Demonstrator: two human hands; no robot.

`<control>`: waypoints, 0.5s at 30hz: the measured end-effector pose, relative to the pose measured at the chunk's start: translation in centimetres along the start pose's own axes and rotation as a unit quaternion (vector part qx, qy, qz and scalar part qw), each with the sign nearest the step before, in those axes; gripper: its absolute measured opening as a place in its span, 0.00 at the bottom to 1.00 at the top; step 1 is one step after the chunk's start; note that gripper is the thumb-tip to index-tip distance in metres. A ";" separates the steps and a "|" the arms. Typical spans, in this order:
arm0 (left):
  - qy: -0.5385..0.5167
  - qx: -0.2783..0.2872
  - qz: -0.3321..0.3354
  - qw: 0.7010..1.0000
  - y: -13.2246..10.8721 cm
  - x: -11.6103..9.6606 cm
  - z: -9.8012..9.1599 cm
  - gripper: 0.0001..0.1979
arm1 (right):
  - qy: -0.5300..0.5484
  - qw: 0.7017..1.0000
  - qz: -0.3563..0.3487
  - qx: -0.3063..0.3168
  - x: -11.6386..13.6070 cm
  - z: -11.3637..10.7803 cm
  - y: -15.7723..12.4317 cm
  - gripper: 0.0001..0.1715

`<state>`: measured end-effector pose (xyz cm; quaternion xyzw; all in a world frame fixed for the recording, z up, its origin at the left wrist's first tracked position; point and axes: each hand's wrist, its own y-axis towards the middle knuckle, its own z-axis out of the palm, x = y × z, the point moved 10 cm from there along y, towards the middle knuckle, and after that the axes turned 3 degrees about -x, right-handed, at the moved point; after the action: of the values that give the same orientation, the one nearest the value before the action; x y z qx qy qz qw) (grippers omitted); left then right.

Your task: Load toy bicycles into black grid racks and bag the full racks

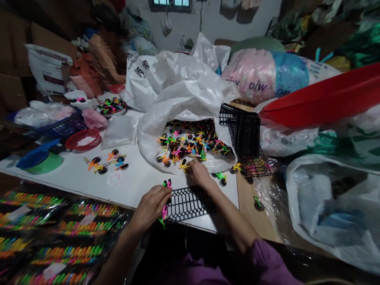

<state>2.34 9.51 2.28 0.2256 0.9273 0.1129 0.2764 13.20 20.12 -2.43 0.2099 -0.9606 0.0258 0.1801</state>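
A black plastic grid rack [191, 202] lies at the table's front edge. My left hand [151, 208] is closed at its left end, where a pink and green toy bicycle [165, 211] sits in the rack; the fingertips are partly hidden. My right hand [198, 173] reaches over the rack to the mouth of a white sack [151, 156]. Its bent fingers are at a yellow toy bicycle [183, 165], seemingly pinching it. Inside the sack lies a heap of multicoloured toy bicycles [190, 144]. A green toy bicycle [220, 177] lies right of my right hand.
More black racks [242, 130] are stacked right of the sack. Loose toy bicycles [108, 162] lie at left, near a red basket [83, 140] and a blue scoop [38, 153]. Packed trays of toys [68, 237] stand lower left. A person [103, 59] sits at the back left.
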 end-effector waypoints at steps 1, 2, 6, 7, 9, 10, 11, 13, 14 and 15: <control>0.002 -0.004 0.006 1.000 -0.3 -0.4 0.0 0.10 | -0.042 0.999 0.018 -0.009 -1.0 -0.8 0.9 0.15; 0.006 -0.008 0.012 1.000 -0.7 -0.7 0.0 0.11 | -0.071 0.997 0.023 -0.006 -1.6 -1.1 1.7 0.15; 0.039 -0.033 0.020 0.998 -1.5 -1.1 0.0 0.11 | -0.086 0.996 0.015 0.007 -1.9 -0.6 2.3 0.12; 0.050 -0.037 0.016 0.998 -1.5 -0.9 0.0 0.12 | -0.078 0.997 0.023 -0.001 -2.0 -0.6 1.7 0.12; 0.068 -0.042 0.002 0.997 -1.1 -0.2 0.1 0.12 | -0.037 0.998 0.044 -0.022 -2.3 -0.6 0.2 0.13; 0.073 -0.045 -0.009 0.996 -0.7 0.2 0.0 0.12 | -0.004 0.998 0.056 -0.029 -2.5 -0.6 -0.6 0.13; 0.076 -0.047 -0.019 0.996 -0.2 0.6 -0.1 0.12 | 0.035 0.997 0.066 -0.028 -2.6 -0.4 -1.5 0.13; 0.065 -0.056 -0.036 0.996 0.8 1.2 -0.7 0.12 | 0.128 0.988 0.082 -0.014 -2.5 0.1 -3.0 0.12; 0.051 -0.065 -0.047 0.995 1.3 1.5 -1.2 0.12 | 0.173 0.981 0.086 -0.008 -2.3 0.2 -3.6 0.11; 0.033 -0.074 -0.063 0.995 1.8 1.7 -1.8 0.13 | 0.213 0.974 0.082 -0.005 -1.9 0.1 -4.2 0.09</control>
<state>0.69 11.75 3.61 0.1417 0.9373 0.1714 0.2684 16.45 17.05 -3.32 0.1188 -0.9144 0.0797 0.3786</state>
